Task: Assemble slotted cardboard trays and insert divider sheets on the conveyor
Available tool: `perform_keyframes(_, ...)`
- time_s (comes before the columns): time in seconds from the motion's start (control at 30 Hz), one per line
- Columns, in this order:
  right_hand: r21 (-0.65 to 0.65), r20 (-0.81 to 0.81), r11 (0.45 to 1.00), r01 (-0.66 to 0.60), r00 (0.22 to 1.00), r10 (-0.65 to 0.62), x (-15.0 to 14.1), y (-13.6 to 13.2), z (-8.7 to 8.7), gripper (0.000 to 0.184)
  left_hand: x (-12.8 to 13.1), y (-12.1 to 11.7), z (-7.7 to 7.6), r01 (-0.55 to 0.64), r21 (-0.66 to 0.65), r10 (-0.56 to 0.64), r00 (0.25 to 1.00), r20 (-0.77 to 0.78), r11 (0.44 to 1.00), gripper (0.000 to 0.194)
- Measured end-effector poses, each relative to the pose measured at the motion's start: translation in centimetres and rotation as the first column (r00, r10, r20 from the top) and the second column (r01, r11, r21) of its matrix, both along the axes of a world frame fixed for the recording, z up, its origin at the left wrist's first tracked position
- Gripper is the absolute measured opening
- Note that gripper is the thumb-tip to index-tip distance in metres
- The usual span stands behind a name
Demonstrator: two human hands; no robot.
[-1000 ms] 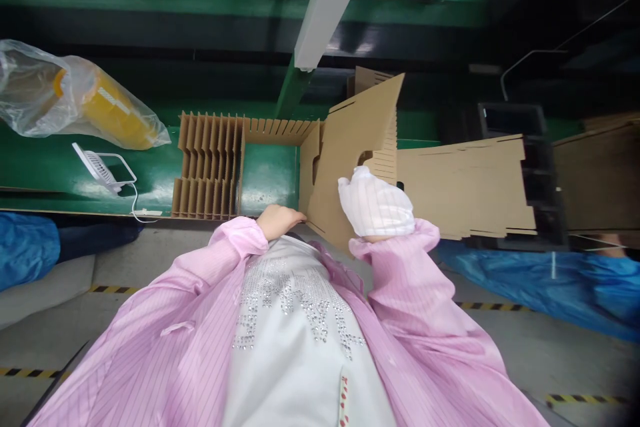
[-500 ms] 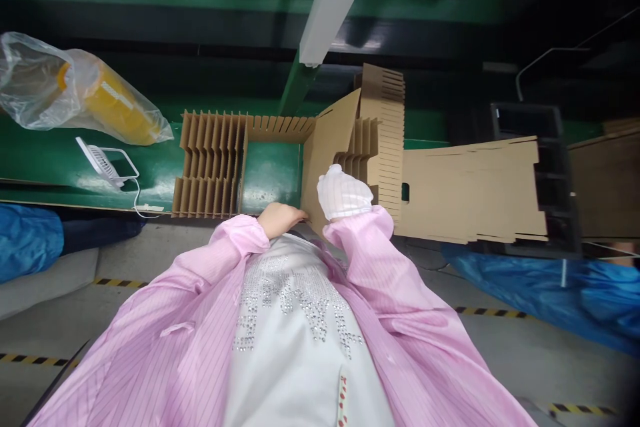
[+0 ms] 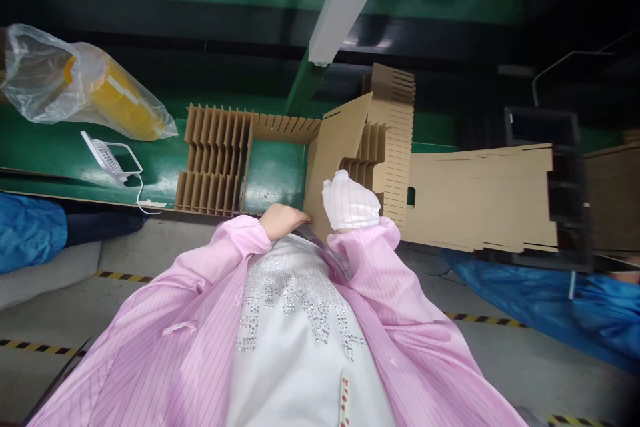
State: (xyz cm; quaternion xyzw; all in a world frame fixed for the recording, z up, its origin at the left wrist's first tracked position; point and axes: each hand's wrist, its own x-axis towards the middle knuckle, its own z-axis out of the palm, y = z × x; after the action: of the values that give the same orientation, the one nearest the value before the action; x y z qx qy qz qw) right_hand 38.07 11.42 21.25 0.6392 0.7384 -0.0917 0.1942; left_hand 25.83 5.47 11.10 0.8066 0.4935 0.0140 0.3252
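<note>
My left hand point(image 3: 284, 221) is bare and closed at the near edge of a standing brown cardboard sheet point(image 3: 334, 140); its fingertips are partly hidden. In a white glove, my right hand point(image 3: 351, 201) is curled against the right side of the same sheet, fingers mostly out of sight. Right behind the glove are slotted cardboard dividers point(image 3: 373, 143) and a tall slotted strip point(image 3: 396, 147). To the left, an assembled cardboard divider grid point(image 3: 215, 160) stands on the green bench, joined to the sheet by a notched strip point(image 3: 285, 127) at the back.
Flat cardboard sheets point(image 3: 480, 197) lie at the right, beside a black crate point(image 3: 570, 187). A small white fan point(image 3: 107, 157) and a yellow roll in a clear bag point(image 3: 120, 97) lie left. A grey post point(image 3: 345, 7) rises behind. People in blue are at both sides.
The view has shifted slightly, so the bench things on the right sit a little lower and farther right. Both hands keep nearly the same places on the cardboard.
</note>
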Motion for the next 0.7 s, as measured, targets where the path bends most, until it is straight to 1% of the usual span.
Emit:
perform_keyframes(0.13,0.064,0.021,0.997,0.037,0.999,-0.038,-0.41,0.53,-0.37,0.028,0.0,0.04,0.02,-0.004,-0.006,0.004,1.0,0.003,1.0,0.032)
perform_keyframes(0.27,0.021,0.03,1.0,0.014,0.999,-0.015,-0.69,0.92,-0.24,0.028,0.05,0.01,0.01,-0.019,0.008,0.019,1.0,0.006,1.0,0.034)
perform_keyframes(0.43,-0.003,0.014,0.999,0.035,0.999,-0.035,-0.87,1.04,0.33,0.029,0.04,0.06,-0.11,-0.012,0.002,0.012,1.0,0.005,1.0,0.033)
perform_keyframes(0.53,-0.032,-0.003,0.999,0.028,1.0,-0.029,-0.79,1.02,0.33,0.03,-0.01,0.05,-0.02,-0.008,0.003,0.008,1.0,0.017,1.0,0.033)
perform_keyframes(0.7,0.056,0.002,0.998,0.029,1.0,-0.029,-0.48,0.86,-0.57,0.031,-0.05,-0.05,0.05,-0.013,0.008,0.013,1.0,0.029,1.0,0.033)
